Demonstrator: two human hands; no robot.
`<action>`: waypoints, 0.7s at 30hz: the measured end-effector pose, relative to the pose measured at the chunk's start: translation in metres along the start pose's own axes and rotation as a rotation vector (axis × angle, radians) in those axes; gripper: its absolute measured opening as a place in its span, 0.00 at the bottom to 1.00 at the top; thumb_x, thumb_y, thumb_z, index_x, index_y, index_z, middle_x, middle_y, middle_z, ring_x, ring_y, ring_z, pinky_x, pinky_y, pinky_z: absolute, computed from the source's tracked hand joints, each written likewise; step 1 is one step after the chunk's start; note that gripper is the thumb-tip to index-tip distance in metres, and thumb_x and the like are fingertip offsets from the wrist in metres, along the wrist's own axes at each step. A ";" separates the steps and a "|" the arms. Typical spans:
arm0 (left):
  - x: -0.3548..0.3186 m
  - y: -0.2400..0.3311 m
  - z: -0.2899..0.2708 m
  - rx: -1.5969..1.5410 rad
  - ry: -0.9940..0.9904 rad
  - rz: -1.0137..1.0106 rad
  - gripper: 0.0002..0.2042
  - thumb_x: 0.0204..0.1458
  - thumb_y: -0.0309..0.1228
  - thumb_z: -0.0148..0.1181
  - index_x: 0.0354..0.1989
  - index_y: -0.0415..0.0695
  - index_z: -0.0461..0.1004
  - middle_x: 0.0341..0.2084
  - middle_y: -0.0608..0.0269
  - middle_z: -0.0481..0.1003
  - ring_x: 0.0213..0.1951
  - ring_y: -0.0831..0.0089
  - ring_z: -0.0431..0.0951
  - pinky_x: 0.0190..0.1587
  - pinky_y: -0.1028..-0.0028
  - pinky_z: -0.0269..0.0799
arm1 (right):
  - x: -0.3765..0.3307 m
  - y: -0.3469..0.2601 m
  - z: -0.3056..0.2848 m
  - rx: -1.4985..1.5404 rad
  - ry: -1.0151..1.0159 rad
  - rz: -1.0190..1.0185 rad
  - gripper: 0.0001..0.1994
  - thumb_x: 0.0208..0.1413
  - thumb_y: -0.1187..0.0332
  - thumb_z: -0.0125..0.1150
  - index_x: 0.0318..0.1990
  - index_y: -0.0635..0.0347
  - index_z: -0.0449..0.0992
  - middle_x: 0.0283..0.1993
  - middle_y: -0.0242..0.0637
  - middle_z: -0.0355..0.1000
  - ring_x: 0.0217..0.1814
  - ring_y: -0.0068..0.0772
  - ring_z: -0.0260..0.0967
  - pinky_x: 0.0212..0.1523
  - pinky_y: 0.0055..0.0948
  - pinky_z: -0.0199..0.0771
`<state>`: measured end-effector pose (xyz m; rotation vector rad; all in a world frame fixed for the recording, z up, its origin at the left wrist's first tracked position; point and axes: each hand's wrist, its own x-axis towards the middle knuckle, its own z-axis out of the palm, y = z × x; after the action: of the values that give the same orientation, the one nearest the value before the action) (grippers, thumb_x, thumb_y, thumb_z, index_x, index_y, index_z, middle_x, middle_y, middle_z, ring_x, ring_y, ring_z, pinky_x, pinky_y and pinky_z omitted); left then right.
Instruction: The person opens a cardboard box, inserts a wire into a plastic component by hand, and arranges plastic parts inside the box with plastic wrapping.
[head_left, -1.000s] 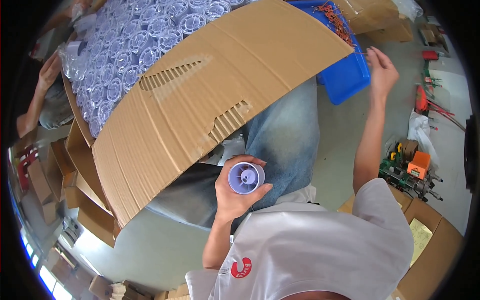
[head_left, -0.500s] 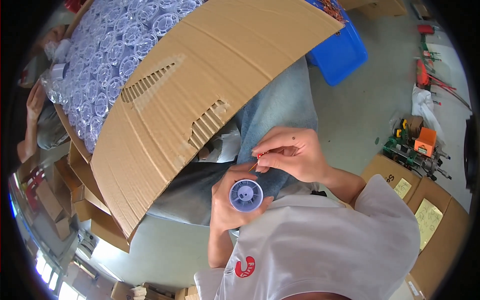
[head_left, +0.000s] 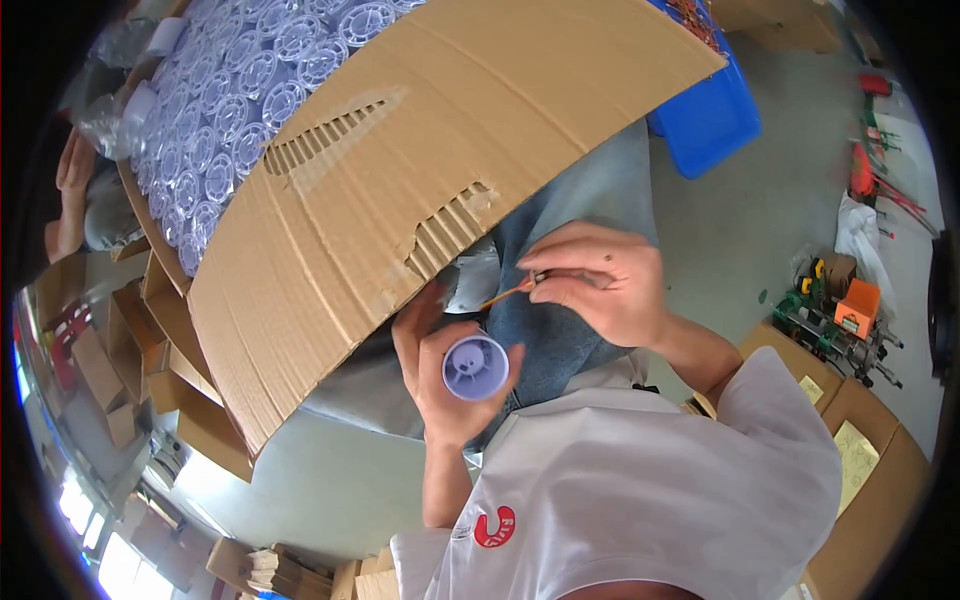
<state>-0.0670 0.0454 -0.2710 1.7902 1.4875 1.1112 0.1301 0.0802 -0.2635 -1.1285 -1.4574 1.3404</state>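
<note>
My left hand is wrapped round a lavender plastic cup-shaped part. Its round mouth faces up toward me, and moulded details show on the floor inside. To the right, my right hand pinches a small piece with a thin orange-red wire or stem between thumb and forefinger. The stem points down and left toward the cup's far side, where my left fingers are; whether it touches anything I cannot tell. Both hands are above my jeans, beside a large cardboard flap.
Beyond the flap, many clear-lavender round plastic parts fill a carton. A blue bin holding reddish wires stands far right. Another person's hand shows at far left. Tools and an orange box lie right, above cartons.
The cup has tilted and shifted slightly left and up, showing more of its inside. My right hand has moved slightly up and right, exposing more of the stem. The view has shifted a little.
</note>
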 end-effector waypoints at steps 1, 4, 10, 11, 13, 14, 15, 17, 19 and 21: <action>-0.002 -0.003 0.002 0.008 0.004 -0.006 0.24 0.27 0.26 0.78 0.36 0.41 0.72 0.38 0.52 0.77 0.38 0.64 0.79 0.37 0.73 0.75 | 0.001 -0.001 0.000 0.106 0.090 0.016 0.14 0.45 0.89 0.62 0.42 0.75 0.77 0.42 0.50 0.73 0.38 0.39 0.77 0.39 0.30 0.82; -0.010 -0.013 0.008 -0.119 0.040 -0.139 0.24 0.31 0.24 0.77 0.39 0.42 0.70 0.39 0.53 0.76 0.40 0.62 0.78 0.40 0.71 0.75 | 0.002 -0.018 -0.012 0.123 0.057 -0.085 0.14 0.43 0.88 0.64 0.41 0.75 0.77 0.41 0.53 0.73 0.36 0.37 0.77 0.37 0.28 0.81; -0.012 -0.015 0.015 -0.101 0.024 -0.137 0.26 0.30 0.25 0.78 0.40 0.42 0.70 0.39 0.54 0.76 0.39 0.63 0.77 0.38 0.71 0.74 | 0.003 -0.030 -0.001 -0.072 -0.072 -0.205 0.13 0.40 0.84 0.70 0.37 0.70 0.79 0.39 0.47 0.76 0.32 0.31 0.76 0.31 0.24 0.77; -0.012 -0.015 0.015 -0.114 0.020 -0.151 0.26 0.30 0.25 0.78 0.40 0.42 0.70 0.39 0.55 0.76 0.38 0.63 0.77 0.38 0.71 0.74 | 0.003 -0.028 0.002 -0.072 -0.071 -0.204 0.13 0.40 0.84 0.70 0.37 0.70 0.79 0.39 0.47 0.76 0.32 0.31 0.76 0.31 0.24 0.77; -0.012 -0.015 0.015 -0.113 0.019 -0.149 0.26 0.30 0.25 0.78 0.40 0.42 0.70 0.39 0.55 0.76 0.38 0.63 0.77 0.38 0.71 0.74 | 0.002 -0.023 0.005 -0.089 -0.057 -0.243 0.13 0.40 0.84 0.70 0.37 0.69 0.79 0.39 0.45 0.76 0.31 0.31 0.75 0.29 0.24 0.75; -0.012 -0.015 0.014 -0.111 0.018 -0.146 0.26 0.30 0.25 0.77 0.40 0.42 0.71 0.39 0.55 0.77 0.38 0.63 0.77 0.38 0.71 0.74 | 0.002 -0.022 0.005 -0.089 -0.058 -0.242 0.13 0.40 0.84 0.70 0.37 0.69 0.79 0.39 0.45 0.76 0.31 0.31 0.75 0.29 0.24 0.75; -0.012 -0.015 0.014 -0.112 0.018 -0.147 0.26 0.30 0.25 0.77 0.40 0.42 0.71 0.39 0.55 0.77 0.38 0.63 0.77 0.38 0.71 0.74 | 0.002 -0.022 0.006 -0.111 -0.056 -0.240 0.13 0.39 0.84 0.70 0.37 0.69 0.80 0.38 0.45 0.76 0.31 0.31 0.75 0.29 0.24 0.75; -0.013 -0.016 0.015 -0.129 0.019 -0.161 0.26 0.29 0.24 0.77 0.40 0.42 0.71 0.38 0.55 0.77 0.38 0.63 0.77 0.38 0.70 0.74 | 0.001 -0.020 0.007 -0.133 -0.054 -0.240 0.14 0.39 0.83 0.70 0.37 0.69 0.80 0.38 0.44 0.76 0.31 0.31 0.75 0.28 0.24 0.74; -0.013 -0.017 0.015 -0.125 0.020 -0.158 0.26 0.29 0.24 0.77 0.40 0.42 0.71 0.38 0.55 0.77 0.38 0.63 0.77 0.38 0.70 0.74 | 0.000 -0.018 0.008 -0.142 -0.055 -0.221 0.13 0.39 0.83 0.70 0.37 0.68 0.80 0.38 0.43 0.76 0.31 0.30 0.74 0.28 0.24 0.73; -0.013 -0.018 0.015 -0.120 0.021 -0.154 0.26 0.29 0.24 0.77 0.40 0.41 0.71 0.38 0.55 0.77 0.38 0.63 0.77 0.38 0.70 0.74 | 0.000 -0.018 0.008 -0.148 -0.065 -0.215 0.13 0.40 0.83 0.70 0.37 0.68 0.80 0.38 0.42 0.76 0.30 0.29 0.74 0.27 0.24 0.73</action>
<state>-0.0640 0.0382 -0.2969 1.5597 1.5101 1.1196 0.1205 0.0779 -0.2459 -0.9959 -1.6968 1.1443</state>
